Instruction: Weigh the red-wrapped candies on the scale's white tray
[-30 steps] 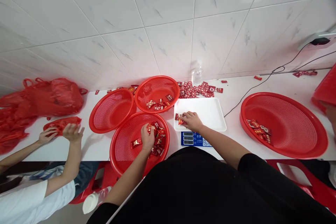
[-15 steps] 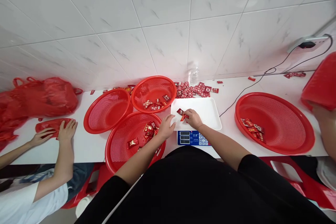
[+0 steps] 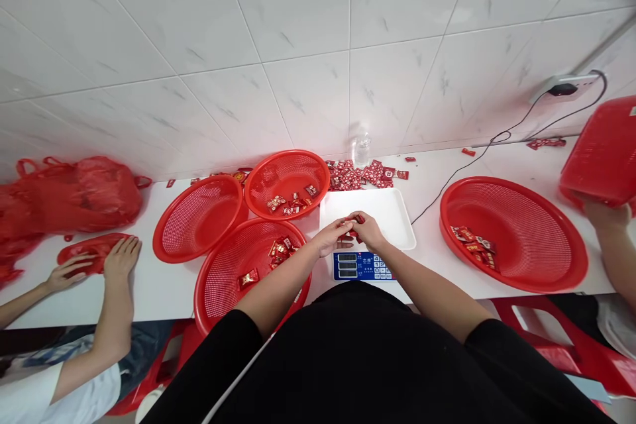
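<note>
My left hand (image 3: 332,238) and my right hand (image 3: 368,232) meet over the front of the white scale tray (image 3: 392,212). Both sets of fingers close around a few small red wrapped candies (image 3: 354,234), which they partly hide. Just below my hands is the blue panel of the scale (image 3: 365,266), with its displays and keys. A red basket (image 3: 218,285) stands beside my left forearm, with more red wrapped candies (image 3: 281,252) in it.
Two more red baskets (image 3: 166,232) (image 3: 258,169) stand behind. Loose packets (image 3: 348,175) and a clear bottle (image 3: 361,149) lie along the wall. At right are a large basket (image 3: 527,225), a cable (image 3: 447,182) and a person holding a red container (image 3: 601,152). At left, another person's hands (image 3: 122,255) press a red bag.
My left hand has moved right to join my right hand at the candies. The candies have been lifted off the tray between my fingers. At right, the other person's red container has tilted.
</note>
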{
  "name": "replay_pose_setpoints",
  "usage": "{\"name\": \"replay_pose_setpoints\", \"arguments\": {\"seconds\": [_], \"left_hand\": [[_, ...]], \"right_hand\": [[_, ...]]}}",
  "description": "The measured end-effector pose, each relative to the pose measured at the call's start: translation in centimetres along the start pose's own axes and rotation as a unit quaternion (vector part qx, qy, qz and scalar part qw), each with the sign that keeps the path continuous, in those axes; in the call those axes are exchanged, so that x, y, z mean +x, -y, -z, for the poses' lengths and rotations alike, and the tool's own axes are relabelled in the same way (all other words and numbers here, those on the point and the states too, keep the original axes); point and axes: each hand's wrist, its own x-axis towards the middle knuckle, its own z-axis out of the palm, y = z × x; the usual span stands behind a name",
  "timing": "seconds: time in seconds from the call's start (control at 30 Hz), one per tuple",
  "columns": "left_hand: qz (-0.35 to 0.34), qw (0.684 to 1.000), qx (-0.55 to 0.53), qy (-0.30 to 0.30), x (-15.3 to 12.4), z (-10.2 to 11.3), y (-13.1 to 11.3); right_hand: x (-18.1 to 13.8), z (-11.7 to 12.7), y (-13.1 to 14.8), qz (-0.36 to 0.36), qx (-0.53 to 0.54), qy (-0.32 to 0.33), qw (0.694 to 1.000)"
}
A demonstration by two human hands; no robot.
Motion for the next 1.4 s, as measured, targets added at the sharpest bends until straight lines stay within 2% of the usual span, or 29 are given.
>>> {"name": "replay_pose_setpoints", "arguments": {"seconds": [0.1,0.23,0.33,0.4,0.47,0.53,0.6,0.67,0.77,0.83,1.03,1.1,1.2,1.3,1.4], "left_hand": [[0.018,0.998,-0.065,-0.010,-0.3,-0.3,-0.2],[0.009,0.982,-0.157,-0.105,-0.2,-0.6,-0.4],[-0.069,0.970,-0.150,-0.176,0.0,-1.0,-0.4],[-0.161,0.964,-0.066,-0.200,0.1,-1.6,-0.1],[-0.258,0.945,0.083,-0.183,0.0,-2.4,0.4],[-0.314,0.903,0.251,-0.154,-0.2,-3.2,1.1],[-0.310,0.858,0.384,-0.143,-0.5,-3.8,1.7],[-0.286,0.825,0.466,-0.144,-0.6,-4.2,2.0],[-0.290,0.798,0.516,-0.118,-0.7,-4.5,1.6],[-0.307,0.794,0.515,-0.098,-0.7,-4.8,1.1],[-0.344,0.840,0.416,-0.061,-2.0,-5.6,-0.6],[-0.343,0.854,0.385,-0.069,-2.7,-5.2,-0.9],[-0.327,0.863,0.364,-0.128,-3.9,-3.4,-0.7],[-0.299,0.851,0.367,-0.227,-5.4,0.2,0.3],[-0.242,0.810,0.391,-0.363,-7.2,4.9,2.1]], "right_hand": [[-0.3,-0.2,0.7,-0.036,0.105,0.008,0.994],[-0.4,0.4,1.1,-0.085,0.234,0.003,0.968],[-0.9,0.9,1.1,-0.116,0.304,-0.008,0.946],[-1.3,0.9,1.0,-0.138,0.357,-0.002,0.924],[-1.6,0.8,0.9,-0.159,0.419,0.015,0.894],[-1.8,0.5,0.9,-0.168,0.467,0.028,0.868],[-1.9,0.4,1.0,-0.165,0.484,0.029,0.859],[-2.0,0.5,1.0,-0.166,0.505,0.030,0.847],[-2.3,0.9,0.9,-0.168,0.523,0.041,0.834],[-2.7,1.2,0.8,-0.165,0.525,0.046,0.833],[-3.6,2.7,1.3,-0.145,0.569,0.065,0.806],[-3.9,3.8,1.7,-0.141,0.575,0.065,0.804],[-4.3,6.6,2.3,-0.111,0.589,0.023,0.800],[-4.8,11.2,2.8,-0.072,0.586,-0.094,0.802],[-5.5,16.6,2.9,-0.013,0.584,-0.226,0.780]]}}
